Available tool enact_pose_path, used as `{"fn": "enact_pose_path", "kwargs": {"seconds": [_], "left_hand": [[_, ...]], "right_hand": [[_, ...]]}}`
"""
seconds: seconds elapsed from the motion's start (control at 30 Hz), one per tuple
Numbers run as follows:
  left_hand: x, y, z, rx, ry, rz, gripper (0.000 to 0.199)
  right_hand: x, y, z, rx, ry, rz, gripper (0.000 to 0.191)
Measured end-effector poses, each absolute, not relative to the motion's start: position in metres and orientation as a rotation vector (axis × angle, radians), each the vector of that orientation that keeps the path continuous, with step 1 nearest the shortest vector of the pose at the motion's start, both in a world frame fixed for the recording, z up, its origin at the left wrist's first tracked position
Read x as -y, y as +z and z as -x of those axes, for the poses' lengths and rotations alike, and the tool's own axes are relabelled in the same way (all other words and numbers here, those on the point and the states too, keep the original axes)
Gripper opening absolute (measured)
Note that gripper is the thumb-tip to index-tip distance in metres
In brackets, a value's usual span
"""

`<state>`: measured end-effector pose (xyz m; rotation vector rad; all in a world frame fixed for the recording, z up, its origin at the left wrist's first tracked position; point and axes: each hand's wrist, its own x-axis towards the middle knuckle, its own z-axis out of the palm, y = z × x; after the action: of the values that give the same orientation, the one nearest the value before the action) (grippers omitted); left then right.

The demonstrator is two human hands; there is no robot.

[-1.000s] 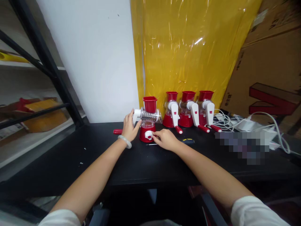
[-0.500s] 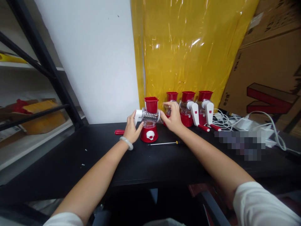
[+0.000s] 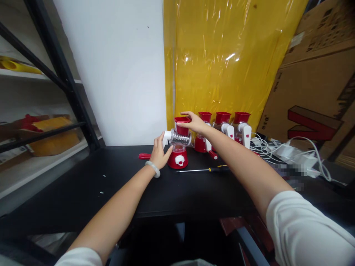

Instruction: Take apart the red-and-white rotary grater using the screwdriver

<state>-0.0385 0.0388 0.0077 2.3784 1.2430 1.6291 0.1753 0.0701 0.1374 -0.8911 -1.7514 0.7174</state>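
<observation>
A red and clear rotary grater (image 3: 178, 159) stands upright on the black table, its metal drum lying sideways under a red square hopper (image 3: 183, 129). My left hand (image 3: 160, 150), with a pale bangle at the wrist, is closed around the white crank arm (image 3: 166, 137) at the drum's left end. The crank's red handle (image 3: 144, 156) points left. My right hand (image 3: 192, 122) is at the hopper's upper right, fingers apart around its rim. In front of the grater lies a screwdriver (image 3: 195, 170) with a black and yellow handle.
Three similar graters (image 3: 205, 142) stand to the right by the yellow plastic sheet (image 3: 222, 55). White cables and adapters (image 3: 288, 150) lie at the right, before a cardboard box (image 3: 310, 85). A shelf rack (image 3: 66, 81) is at the left. The black table (image 3: 124, 192) bears tiny white scraps.
My right hand has moved up and left from the drum's right end to the hopper. My left hand stays at the crank. The view has shifted slightly.
</observation>
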Motion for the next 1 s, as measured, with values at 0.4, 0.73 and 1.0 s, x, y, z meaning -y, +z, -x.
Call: {"fn": "enact_pose_path", "kwargs": {"seconds": [0.4,0.73,1.0], "left_hand": [[-0.041,0.005,0.042,-1.218,1.605,-2.407,0.077],[-0.044,0.003,0.043,-1.204,1.67,-2.254,0.079],[-0.05,0.005,0.049,-1.297,1.751,-2.033,0.067]], "right_hand": [[-0.081,0.181,-0.19,1.423,0.64,0.709,0.064],[-0.064,0.143,-0.224,1.192,0.539,0.649,0.073],[-0.089,0.098,-0.234,1.12,0.641,0.851,0.057]]}}
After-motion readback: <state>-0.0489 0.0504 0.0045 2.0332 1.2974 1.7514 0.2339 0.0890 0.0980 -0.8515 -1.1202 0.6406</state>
